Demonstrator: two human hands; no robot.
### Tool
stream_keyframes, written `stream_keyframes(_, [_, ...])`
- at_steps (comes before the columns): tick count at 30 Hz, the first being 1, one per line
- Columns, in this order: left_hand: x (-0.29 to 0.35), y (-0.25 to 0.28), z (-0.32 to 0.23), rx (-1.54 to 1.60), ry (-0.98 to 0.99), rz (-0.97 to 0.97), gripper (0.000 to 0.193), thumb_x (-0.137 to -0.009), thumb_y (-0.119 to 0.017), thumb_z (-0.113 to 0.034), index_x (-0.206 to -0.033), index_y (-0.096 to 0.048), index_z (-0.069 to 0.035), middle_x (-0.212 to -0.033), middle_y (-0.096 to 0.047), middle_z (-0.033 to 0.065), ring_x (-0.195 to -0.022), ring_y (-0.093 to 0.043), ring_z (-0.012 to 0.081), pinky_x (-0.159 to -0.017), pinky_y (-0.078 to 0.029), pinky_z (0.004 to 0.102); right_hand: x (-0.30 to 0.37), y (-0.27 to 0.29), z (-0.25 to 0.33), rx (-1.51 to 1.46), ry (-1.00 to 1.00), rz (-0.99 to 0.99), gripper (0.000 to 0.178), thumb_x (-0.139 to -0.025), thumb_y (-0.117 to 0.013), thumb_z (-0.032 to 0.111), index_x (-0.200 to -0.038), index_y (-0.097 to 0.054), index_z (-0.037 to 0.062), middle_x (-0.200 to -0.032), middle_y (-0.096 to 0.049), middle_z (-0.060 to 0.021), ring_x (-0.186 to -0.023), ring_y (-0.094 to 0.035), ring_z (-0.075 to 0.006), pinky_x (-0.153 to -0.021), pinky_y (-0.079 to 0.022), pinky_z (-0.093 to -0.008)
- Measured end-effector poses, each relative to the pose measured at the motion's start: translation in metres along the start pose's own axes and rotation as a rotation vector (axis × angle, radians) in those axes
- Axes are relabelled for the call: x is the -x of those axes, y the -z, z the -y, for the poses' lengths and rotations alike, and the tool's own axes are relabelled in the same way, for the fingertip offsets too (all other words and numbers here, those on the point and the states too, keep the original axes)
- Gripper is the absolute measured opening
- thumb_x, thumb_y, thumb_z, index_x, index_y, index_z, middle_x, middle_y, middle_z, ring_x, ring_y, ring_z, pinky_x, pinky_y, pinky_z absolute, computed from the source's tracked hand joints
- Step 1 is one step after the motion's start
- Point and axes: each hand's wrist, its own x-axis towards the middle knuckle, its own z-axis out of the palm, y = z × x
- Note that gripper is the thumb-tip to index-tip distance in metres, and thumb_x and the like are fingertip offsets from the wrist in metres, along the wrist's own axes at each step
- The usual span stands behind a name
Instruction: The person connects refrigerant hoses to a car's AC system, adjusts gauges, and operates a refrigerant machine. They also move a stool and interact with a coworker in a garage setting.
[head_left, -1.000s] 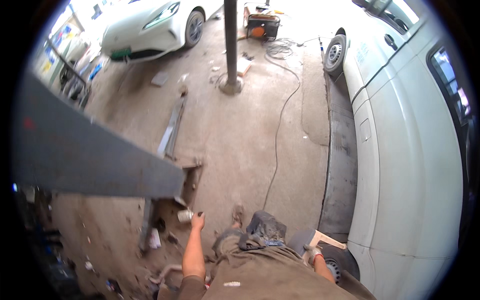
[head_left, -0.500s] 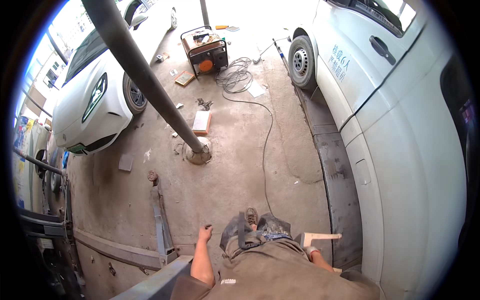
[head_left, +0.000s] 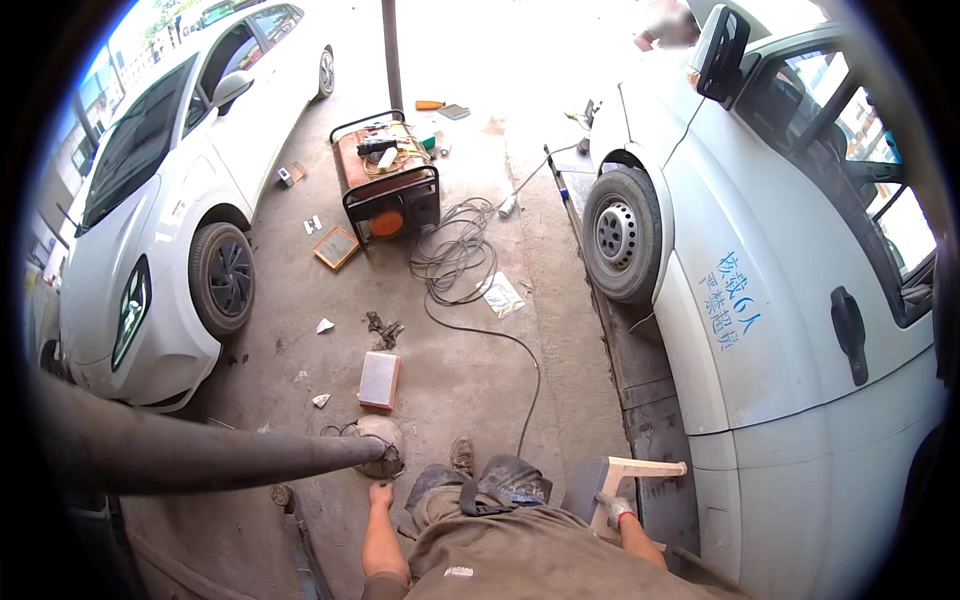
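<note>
My right hand point(head_left: 615, 510), in a pale glove, is closed around part of a small wooden stool point(head_left: 645, 468) with a grey top. The stool hangs tilted at my right side, near the white van. My left hand point(head_left: 381, 493) is bare and swings low in front of me, its fingers loosely curled with nothing showing in them. In the picture it lies just below the concrete foot point(head_left: 380, 445) of a grey pole point(head_left: 230, 455); I see no grip on either.
On the right stands a white van point(head_left: 790, 380); on the left, a white car point(head_left: 180, 220). Ahead sits a framed generator point(head_left: 385, 190) beside a coiled cable point(head_left: 455, 250). Air filters point(head_left: 379, 380) and scraps lie about the floor. Another person point(head_left: 668, 28) is at the van's front.
I have moved forward: the generator, car and van appear closer, and the pole now slants in from the left. The stool stays in my right hand. A person has come into view.
</note>
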Motion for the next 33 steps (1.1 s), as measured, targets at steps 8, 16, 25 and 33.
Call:
stream_keyframes(8, [-0.174, 0.03, -0.528, 0.117, -0.691, 0.068, 0.032, -0.082, -0.057, -0.021, -0.106, -0.058, -0.002, -0.094, -0.064, 0.0146, -0.087, -0.061, 0.0211, -0.077, -0.047, 0.0316, -0.082, -0.031, 0.173, 0.125, -0.083, 0.197, 0.06, -0.074, -0.06, 0.049, -0.11, -0.059, -0.0002, -0.111, -0.059, -0.0157, -0.101, -0.057, -0.023, -0.086, -0.043, -0.0336])
stream_keyframes(16, [-0.337, 0.002, -0.571, -0.093, -0.406, -0.001, 0.031, -0.074, -0.06, -0.021, -0.095, -0.063, 0.001, -0.076, -0.064, 0.011, -0.064, -0.059, 0.0164, -0.061, -0.048, 0.0296, -0.196, 0.023, 0.417, 0.098, -0.353, 0.129, 0.074, -0.072, -0.053, 0.056, -0.123, -0.048, 0.0015, -0.133, -0.04, -0.0213, -0.121, -0.042, -0.0322, -0.097, -0.036, -0.0394])
stream_keyframes(25, [-0.383, -0.003, -0.621, -0.328, 0.483, 0.391, 0.03, -0.079, -0.055, -0.024, -0.102, -0.063, -0.008, -0.089, -0.064, 0.0089, -0.068, -0.061, 0.0253, -0.06, -0.048, 0.0427, -0.309, 0.151, 0.756, -0.253, -0.196, -0.028, 0.065, -0.076, -0.061, 0.047, -0.111, -0.055, -0.0081, -0.11, -0.059, -0.0177, -0.102, -0.056, -0.024, -0.087, -0.041, -0.032])
stream_keyframes(33, [-0.699, -0.016, -1.023, -0.453, -0.267, 0.229, 0.035, -0.074, -0.059, -0.025, -0.1, -0.064, -0.002, -0.095, -0.064, 0.02, -0.09, -0.062, 0.0292, -0.08, -0.047, 0.0354, -0.398, 0.168, 1.006, -0.241, -0.313, -0.025, 0.078, -0.073, -0.055, 0.058, -0.114, -0.053, -0.0087, -0.117, -0.053, -0.0247, -0.113, -0.05, -0.0326, -0.093, -0.038, -0.0368])
